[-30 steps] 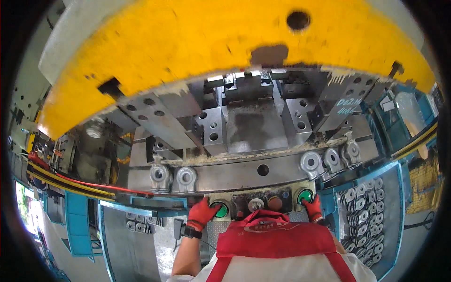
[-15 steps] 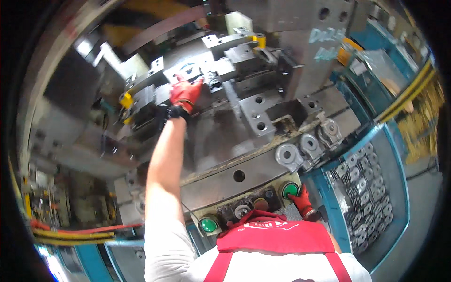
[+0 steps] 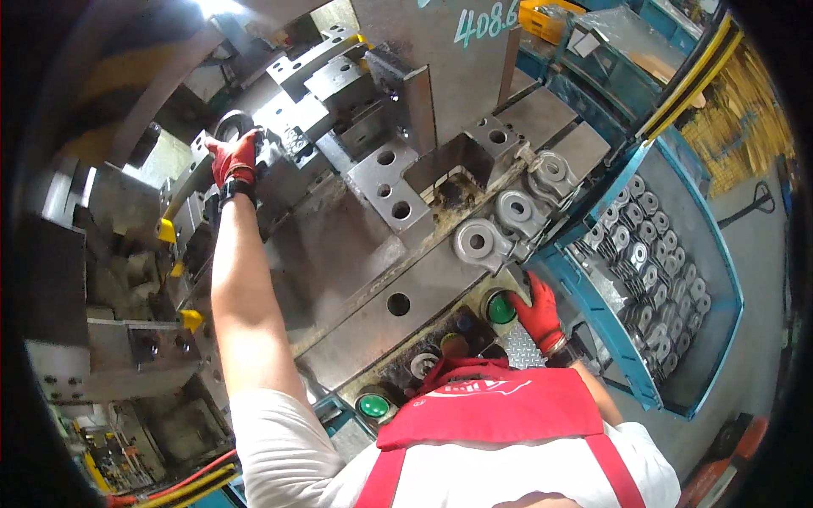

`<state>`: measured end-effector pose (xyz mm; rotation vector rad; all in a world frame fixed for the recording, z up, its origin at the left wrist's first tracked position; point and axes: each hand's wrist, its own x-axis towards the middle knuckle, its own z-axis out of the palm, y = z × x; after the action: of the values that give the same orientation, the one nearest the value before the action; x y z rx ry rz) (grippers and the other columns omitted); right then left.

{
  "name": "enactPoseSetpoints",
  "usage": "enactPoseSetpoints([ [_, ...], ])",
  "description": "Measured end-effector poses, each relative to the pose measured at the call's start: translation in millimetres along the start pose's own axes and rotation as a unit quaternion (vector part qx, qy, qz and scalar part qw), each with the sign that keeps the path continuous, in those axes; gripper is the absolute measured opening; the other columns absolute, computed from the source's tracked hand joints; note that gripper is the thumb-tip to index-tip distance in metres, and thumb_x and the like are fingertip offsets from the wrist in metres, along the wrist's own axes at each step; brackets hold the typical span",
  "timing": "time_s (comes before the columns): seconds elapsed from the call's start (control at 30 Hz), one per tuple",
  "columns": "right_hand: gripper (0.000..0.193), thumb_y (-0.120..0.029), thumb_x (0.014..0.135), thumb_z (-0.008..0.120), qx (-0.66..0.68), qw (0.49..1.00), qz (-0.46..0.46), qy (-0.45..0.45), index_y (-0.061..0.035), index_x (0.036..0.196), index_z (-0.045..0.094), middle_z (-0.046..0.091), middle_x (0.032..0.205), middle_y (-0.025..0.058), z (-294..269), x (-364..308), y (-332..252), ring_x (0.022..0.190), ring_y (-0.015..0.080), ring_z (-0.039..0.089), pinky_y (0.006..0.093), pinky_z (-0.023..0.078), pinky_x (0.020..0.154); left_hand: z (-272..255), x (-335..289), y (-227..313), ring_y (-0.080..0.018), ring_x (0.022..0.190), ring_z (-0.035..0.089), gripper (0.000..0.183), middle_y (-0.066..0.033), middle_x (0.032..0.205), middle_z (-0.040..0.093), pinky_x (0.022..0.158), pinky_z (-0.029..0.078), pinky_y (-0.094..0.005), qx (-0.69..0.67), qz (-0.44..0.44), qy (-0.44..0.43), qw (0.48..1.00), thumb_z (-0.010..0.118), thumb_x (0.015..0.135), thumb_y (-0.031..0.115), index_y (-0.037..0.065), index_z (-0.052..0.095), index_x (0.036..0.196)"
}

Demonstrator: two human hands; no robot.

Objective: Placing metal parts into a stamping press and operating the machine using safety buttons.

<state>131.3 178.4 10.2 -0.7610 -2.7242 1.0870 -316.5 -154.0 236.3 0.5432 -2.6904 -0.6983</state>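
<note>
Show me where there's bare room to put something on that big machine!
The steel ledge is bare around its round hole, left of three metal parts. So is the flat plate between the left forearm and the drilled block. It's crowded at the ledge's right end, around the left hand among the blocks, and the blue bin of stacked parts.

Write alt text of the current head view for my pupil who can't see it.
A person's red-gloved left hand reaches into a metal machine at a round metal part, while the right hand is beside a green button. Three ringed metal parts lie along the machine's front edge; a blue bin at right holds many more.
</note>
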Motion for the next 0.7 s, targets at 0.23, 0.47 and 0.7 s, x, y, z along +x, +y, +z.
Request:
enactPoseSetpoints([
  [0.23, 0.094, -0.049, 0.066, 0.072, -0.261, 0.925, -0.25, 0.12, -0.0063, 0.138, 0.03, 0.046, 0.124, 0.0184, 9.7, 58.6, -52.9, 0.112, 0.0377, 0.044, 0.0503, 0.033, 0.093, -78.2, -159.1, -31.4, -0.0339, 0.087, 0.063, 0.091, -0.019, 0.095, 0.064, 0.074, 0.05, -0.0395, -0.209, 0.207, 0.022, 0.955, 0.08, 0.063, 0.044, -0.003, 0.035, 0.127],
  [0.47, 0.11, -0.054, 0.053, 0.077, -0.419, 0.879, -0.228, -0.011, -0.0115, 0.14, 0.025, 0.052, 0.1, 0.0142, 26.6, 107.9, -41.1, 0.091, 0.0315, 0.051, 0.0452, 0.04, 0.076, -128.0, -355.8, -159.8, -0.032, 0.11, 0.055, 0.103, -0.0226, 0.121, 0.053, 0.093, 0.042, -0.0364, -0.252, 0.139, -0.122, 0.95, 0.081, 0.059, 0.027, 0.001, 0.023, 0.14],
  [0.7, 0.108, -0.053, 0.056, 0.075, -0.395, 0.893, -0.21, -0.059, -0.0102, 0.141, 0.025, 0.056, 0.105, 0.0174, 15.4, 108.9, -67.7, 0.096, 0.0355, 0.054, 0.0473, 0.042, 0.08, -115.8, -397.2, -280.6, -0.0389, 0.104, 0.054, 0.109, -0.0251, 0.117, 0.052, 0.087, 0.045, -0.0422, -0.002, -0.12, -0.078, 0.99, 0.079, 0.057, 0.038, 0.002, 0.019, 0.141],
])
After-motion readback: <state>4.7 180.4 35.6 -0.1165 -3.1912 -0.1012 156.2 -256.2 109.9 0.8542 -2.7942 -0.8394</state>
